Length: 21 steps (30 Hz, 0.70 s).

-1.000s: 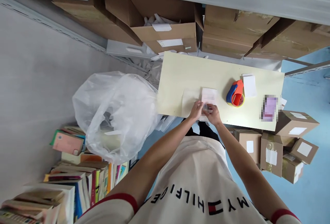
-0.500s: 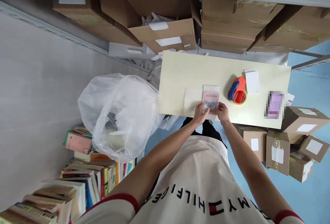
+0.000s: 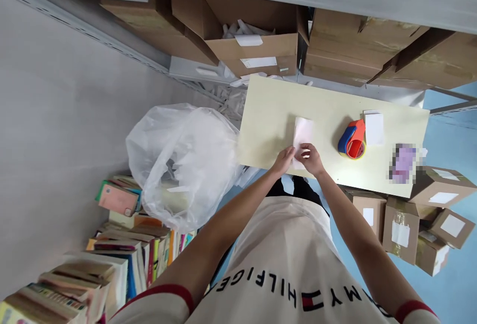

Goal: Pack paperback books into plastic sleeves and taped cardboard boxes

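A narrow piece of white paper (image 3: 303, 132), folded over and faintly pink, stands partly raised off the pale table (image 3: 268, 110) near its front edge. My left hand (image 3: 284, 160) pinches its left edge low down, thumb against fingers. From the other side my right hand (image 3: 311, 159) has its fingers curled onto the lower part of the paper, gripping it at the fold. The pink printed piece seen earlier is hidden, apparently inside the paper. To the right lies an orange and blue tape dispenser (image 3: 352, 139).
A stack of white cards (image 3: 373, 127) and a blurred purple item (image 3: 403, 163) lie at the table's right. Cardboard boxes (image 3: 400, 232) crowd below it; an open carton (image 3: 257, 48) stands behind. Left are a clear plastic bag (image 3: 182, 165) and rows of books (image 3: 122, 259).
The white sheet's left flap has been folded over the pink printed piece, covering it. My right hand has moved left, closer to my left hand. The camera view has shifted slightly.
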{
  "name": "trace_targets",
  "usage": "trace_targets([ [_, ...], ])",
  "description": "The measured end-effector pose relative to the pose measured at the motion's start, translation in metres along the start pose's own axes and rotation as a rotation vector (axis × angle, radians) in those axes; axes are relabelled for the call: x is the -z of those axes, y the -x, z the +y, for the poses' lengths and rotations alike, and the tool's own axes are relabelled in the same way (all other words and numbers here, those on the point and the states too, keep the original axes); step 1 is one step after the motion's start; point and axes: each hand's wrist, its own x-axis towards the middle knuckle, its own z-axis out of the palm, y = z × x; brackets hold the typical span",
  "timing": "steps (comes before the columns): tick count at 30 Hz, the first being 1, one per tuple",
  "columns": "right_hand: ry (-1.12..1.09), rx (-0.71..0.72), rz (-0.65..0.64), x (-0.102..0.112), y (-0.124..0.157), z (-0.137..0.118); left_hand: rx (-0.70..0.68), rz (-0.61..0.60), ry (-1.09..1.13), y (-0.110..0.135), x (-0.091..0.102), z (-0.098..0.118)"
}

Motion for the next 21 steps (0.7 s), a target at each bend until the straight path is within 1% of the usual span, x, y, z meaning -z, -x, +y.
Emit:
trace_targets([
  [2,0.050,-0.008,0.026,-0.007,0.002,0.007,0.069,0.048,0.040,0.006,0.013,-0.004],
  [3,0.072,-0.013,0.054,-0.005,0.005,0.011,0.098,0.063,0.057,0.008,0.018,-0.006],
  [5,0.094,-0.028,0.114,0.005,0.011,0.020,0.136,0.077,0.073,0.009,0.025,-0.010],
  [8,0.083,-0.086,0.189,0.028,0.020,0.030,0.157,0.080,0.028,0.009,0.033,-0.014],
  [10,0.067,-0.131,0.209,0.040,0.024,0.034,0.150,0.091,-0.016,0.008,0.037,-0.017],
  [12,0.036,-0.159,0.192,0.043,0.024,0.035,0.138,0.084,-0.030,0.005,0.040,-0.019],
  [15,-0.045,-0.197,0.152,0.031,0.020,0.033,0.109,0.048,-0.026,-0.001,0.040,-0.020],
  [18,-0.083,-0.241,0.157,0.007,0.013,0.026,0.064,0.039,-0.054,-0.008,0.039,-0.019],
  [21,-0.059,-0.227,0.162,-0.021,0.000,0.014,0.039,0.074,-0.085,-0.019,0.049,-0.015],
])
